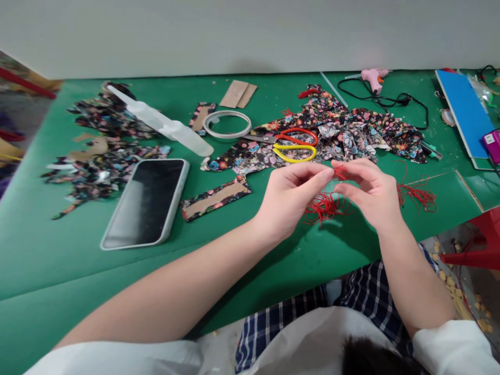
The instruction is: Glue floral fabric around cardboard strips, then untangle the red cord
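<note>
Thin red thread [340, 170] runs between my two hands above the table's front part. My left hand [287, 195] pinches it between thumb and forefinger. My right hand [371, 190] is curled around the same thread at its fingertips, its thumb a little lower; part of the grip is hidden. Just below my hands lies a tangled heap of red thread [325, 208]. Another bunch of red thread [417, 197] rests to the right. Behind my hands are scissors [295, 146] with one red and one yellow handle, lying on black floral fabric [269, 127].
On the green table [219, 255] are a phone [144, 203], fabric-edged cardboard strip [216, 199], tape roll [227, 134], white squeeze bottle [167, 125] and fabric scraps [105, 172]. A pink glue gun [374, 79] with black cord and a blue board [464, 112] stand farther right.
</note>
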### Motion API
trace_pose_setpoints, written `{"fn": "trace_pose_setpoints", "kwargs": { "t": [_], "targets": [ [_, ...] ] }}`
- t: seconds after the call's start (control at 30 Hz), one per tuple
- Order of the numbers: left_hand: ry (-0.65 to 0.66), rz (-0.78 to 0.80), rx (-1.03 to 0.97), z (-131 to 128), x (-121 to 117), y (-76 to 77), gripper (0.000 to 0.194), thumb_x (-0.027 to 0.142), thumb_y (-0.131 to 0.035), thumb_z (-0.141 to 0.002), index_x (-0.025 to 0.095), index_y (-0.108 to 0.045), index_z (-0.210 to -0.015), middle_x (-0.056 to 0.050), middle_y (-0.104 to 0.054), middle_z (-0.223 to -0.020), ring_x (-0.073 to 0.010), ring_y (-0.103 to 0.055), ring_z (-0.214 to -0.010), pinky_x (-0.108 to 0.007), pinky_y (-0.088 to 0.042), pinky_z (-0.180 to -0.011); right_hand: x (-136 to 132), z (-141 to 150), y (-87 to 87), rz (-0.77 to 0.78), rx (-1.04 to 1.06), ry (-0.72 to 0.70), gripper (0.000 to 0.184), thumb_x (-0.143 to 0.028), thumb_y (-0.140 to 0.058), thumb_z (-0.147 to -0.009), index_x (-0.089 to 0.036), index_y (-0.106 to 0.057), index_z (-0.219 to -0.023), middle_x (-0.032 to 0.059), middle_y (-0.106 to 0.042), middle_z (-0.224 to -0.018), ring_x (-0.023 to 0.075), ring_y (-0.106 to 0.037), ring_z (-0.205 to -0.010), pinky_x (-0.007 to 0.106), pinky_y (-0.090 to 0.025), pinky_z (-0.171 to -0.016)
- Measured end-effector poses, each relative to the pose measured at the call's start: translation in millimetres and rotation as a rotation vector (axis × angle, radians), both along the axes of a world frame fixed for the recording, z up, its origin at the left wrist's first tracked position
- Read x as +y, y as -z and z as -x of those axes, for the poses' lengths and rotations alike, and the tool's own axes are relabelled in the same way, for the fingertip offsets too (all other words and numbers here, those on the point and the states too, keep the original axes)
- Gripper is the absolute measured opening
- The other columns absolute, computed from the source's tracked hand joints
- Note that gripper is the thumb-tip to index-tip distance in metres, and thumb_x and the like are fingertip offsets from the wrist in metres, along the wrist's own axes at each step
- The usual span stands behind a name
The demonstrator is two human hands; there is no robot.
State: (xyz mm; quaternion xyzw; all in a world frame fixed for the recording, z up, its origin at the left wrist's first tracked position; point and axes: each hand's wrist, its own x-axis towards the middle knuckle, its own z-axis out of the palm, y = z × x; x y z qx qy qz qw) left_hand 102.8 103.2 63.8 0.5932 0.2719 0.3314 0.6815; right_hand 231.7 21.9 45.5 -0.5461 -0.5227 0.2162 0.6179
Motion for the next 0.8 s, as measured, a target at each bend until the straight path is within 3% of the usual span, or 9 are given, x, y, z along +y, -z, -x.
{"fn": "trace_pose_setpoints", "kwargs": {
  "t": [0.17,0.47,0.8],
  "targets": [
    [0.035,-0.054,0.047,1.2,-1.5,-2.6,0.015,0.031,-0.066,-0.069,0.017,-0.068,-0.065,0.005,-0.049,-0.048,-0.0053,-0.034,-0.044,-0.021,-0.026,-0.042,0.1,6.3,-2.3,-0.031,-0.004,0.112,0.026,-0.024,-0.074,-0.071,-0.039,-0.072,-0.091,-0.0059,-0.069,-0.08,0.0071,-0.062,-0.076,0.023,-0.054,-0.072],
    [0.069,-0.056,0.048,1.3,-1.1,-3.5,0.015,0.031,-0.066,-0.069,0.017,-0.068,-0.064,0.006,-0.045,-0.045,-0.0049,-0.032,-0.042,-0.021,-0.022,-0.04,-0.1,6.6,-5.8,-0.03,-0.009,0.14,0.018,-0.022,-0.074,-0.07,-0.035,-0.074,-0.083,-0.0058,-0.07,-0.077,0.008,-0.062,-0.073,0.024,-0.054,-0.068],
    [0.034,0.092,0.038,0.7,0.0,-0.8,0.015,0.032,-0.069,-0.067,0.018,-0.064,-0.062,0.008,-0.036,-0.042,-0.0046,-0.024,-0.04,-0.022,-0.016,-0.039,1.0,3.9,-4.9,0.012,0.014,0.154,0.006,-0.028,-0.074,-0.071,-0.027,-0.071,-0.076,-0.0048,-0.069,-0.074,0.0094,-0.061,-0.072,0.026,-0.052,-0.069]
  ]
}}
